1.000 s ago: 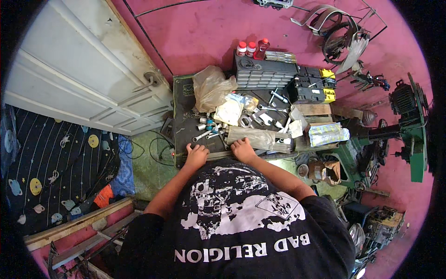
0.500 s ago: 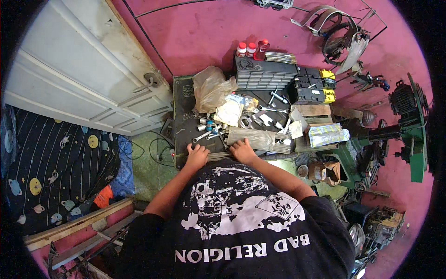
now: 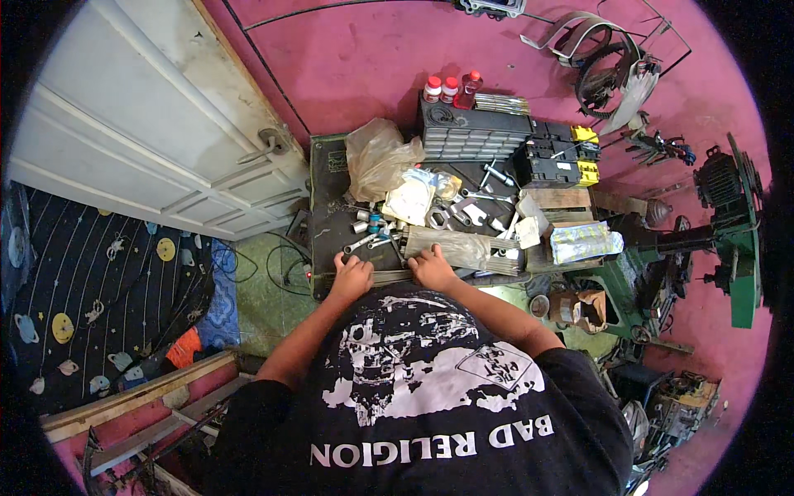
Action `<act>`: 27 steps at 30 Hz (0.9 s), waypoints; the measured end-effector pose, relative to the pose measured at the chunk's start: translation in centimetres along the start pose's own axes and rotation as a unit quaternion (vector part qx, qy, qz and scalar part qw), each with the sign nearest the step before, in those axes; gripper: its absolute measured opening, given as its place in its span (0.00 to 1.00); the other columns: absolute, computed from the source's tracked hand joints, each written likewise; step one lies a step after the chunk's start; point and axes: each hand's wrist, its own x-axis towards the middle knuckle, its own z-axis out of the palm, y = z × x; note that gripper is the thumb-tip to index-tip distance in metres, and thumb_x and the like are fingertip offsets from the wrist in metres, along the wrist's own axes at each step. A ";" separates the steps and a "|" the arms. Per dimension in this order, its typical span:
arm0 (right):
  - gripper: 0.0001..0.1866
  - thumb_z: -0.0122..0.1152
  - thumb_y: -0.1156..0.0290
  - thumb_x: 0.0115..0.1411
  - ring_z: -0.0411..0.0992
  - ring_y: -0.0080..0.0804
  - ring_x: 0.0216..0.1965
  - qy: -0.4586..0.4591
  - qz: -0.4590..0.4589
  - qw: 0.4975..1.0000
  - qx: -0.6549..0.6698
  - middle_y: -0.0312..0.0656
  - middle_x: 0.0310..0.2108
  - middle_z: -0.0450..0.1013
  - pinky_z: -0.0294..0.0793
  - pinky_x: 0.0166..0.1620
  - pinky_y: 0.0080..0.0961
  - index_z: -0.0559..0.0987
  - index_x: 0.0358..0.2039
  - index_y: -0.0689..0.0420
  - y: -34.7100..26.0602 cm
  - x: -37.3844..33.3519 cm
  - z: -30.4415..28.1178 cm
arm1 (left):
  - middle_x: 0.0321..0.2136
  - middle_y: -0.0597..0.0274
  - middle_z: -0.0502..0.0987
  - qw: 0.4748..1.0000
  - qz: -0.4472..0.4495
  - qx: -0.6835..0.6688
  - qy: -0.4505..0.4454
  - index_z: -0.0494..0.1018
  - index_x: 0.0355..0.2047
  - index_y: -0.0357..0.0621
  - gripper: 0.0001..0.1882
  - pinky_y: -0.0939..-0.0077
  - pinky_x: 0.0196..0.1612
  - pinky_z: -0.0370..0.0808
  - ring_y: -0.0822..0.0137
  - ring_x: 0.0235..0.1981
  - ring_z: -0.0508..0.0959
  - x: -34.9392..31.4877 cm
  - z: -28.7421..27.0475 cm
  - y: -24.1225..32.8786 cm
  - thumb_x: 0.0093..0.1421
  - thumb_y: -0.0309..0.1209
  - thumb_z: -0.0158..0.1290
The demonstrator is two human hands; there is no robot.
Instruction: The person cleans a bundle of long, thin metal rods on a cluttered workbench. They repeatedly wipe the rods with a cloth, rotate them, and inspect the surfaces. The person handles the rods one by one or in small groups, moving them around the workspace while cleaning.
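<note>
My left hand (image 3: 353, 276) rests at the near edge of the dark workbench (image 3: 331, 223), fingers curled. My right hand (image 3: 432, 269) is curled the same way, a little to the right. Thin brownish strips or rods (image 3: 390, 278) run along the edge between both hands; whether the fingers grip them is hidden. Just beyond my right hand lies a bundle of thin grey rods in clear plastic (image 3: 451, 246). A combination wrench (image 3: 359, 244) lies beyond my left hand, near several sockets (image 3: 361, 225). Farther back are more wrenches (image 3: 474, 214) and a crumpled plastic bag (image 3: 382, 157).
A drawer cabinet (image 3: 475, 142) carries red-capped bottles (image 3: 432, 89) at the back. Black and yellow cases (image 3: 552, 165) stand beside it. A foil-like packet (image 3: 585, 241) lies on the right. A green machine (image 3: 742, 264) stands far right, a white door (image 3: 157, 124) left.
The view has shifted very slightly. Both hands stay in place at the bench edge, with no visible change in their grip.
</note>
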 end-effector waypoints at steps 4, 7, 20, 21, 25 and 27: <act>0.09 0.53 0.66 0.58 0.71 0.34 0.45 -0.026 0.006 1.000 0.014 0.36 0.33 0.77 0.57 0.54 0.50 0.78 0.36 0.51 0.1 -0.1 -0.1 | 0.28 0.69 0.75 1.000 -0.018 -0.010 0.003 0.80 0.31 0.53 0.08 0.38 0.56 0.55 0.64 0.41 0.73 -0.1 0.1 0.2 0.50 0.37 0.59; 0.08 0.51 0.67 0.59 0.72 0.33 0.44 -0.040 0.009 0.999 0.005 0.34 0.32 0.77 0.58 0.54 0.49 0.78 0.35 0.51 0.1 -0.1 0.0 | 0.28 0.68 0.75 1.000 -0.017 -0.016 -0.006 0.80 0.30 0.52 0.06 0.34 0.55 0.55 0.63 0.42 0.71 -0.5 0.2 0.1 0.49 0.33 0.59; 0.10 0.48 0.66 0.61 0.72 0.32 0.43 -0.019 0.006 1.000 -0.017 0.35 0.31 0.78 0.58 0.53 0.50 0.78 0.33 0.52 0.5 0.1 1.4 | 0.31 0.67 0.75 0.996 -0.053 -0.023 -0.062 0.80 0.27 0.51 0.05 0.32 0.54 0.55 0.62 0.44 0.71 -0.5 0.6 -0.1 0.49 0.33 0.58; 0.10 0.47 0.66 0.62 0.72 0.32 0.43 -0.025 0.005 1.000 -0.013 0.35 0.31 0.78 0.58 0.53 0.50 0.78 0.33 0.52 0.5 0.2 1.5 | 0.31 0.66 0.75 0.996 -0.051 -0.017 -0.065 0.80 0.27 0.50 0.05 0.31 0.54 0.55 0.62 0.44 0.71 -0.5 0.9 -0.2 0.49 0.33 0.58; 0.13 0.45 0.64 0.64 0.71 0.34 0.45 -0.047 -0.005 0.999 -0.015 0.37 0.30 0.78 0.57 0.54 0.54 0.77 0.34 0.55 0.7 0.3 1.8 | 0.31 0.66 0.73 0.999 -0.023 -0.005 -0.044 0.78 0.26 0.48 0.05 0.30 0.54 0.55 0.62 0.44 0.71 -0.5 1.5 -0.6 0.49 0.33 0.58; 0.13 0.44 0.64 0.65 0.70 0.35 0.45 -0.047 -0.007 0.998 -0.029 0.38 0.29 0.77 0.56 0.55 0.56 0.76 0.35 0.56 0.6 0.3 2.0 | 0.32 0.65 0.73 0.998 -0.026 0.001 -0.057 0.77 0.26 0.48 0.06 0.30 0.54 0.55 0.62 0.44 0.71 -0.3 1.6 -0.5 0.48 0.33 0.59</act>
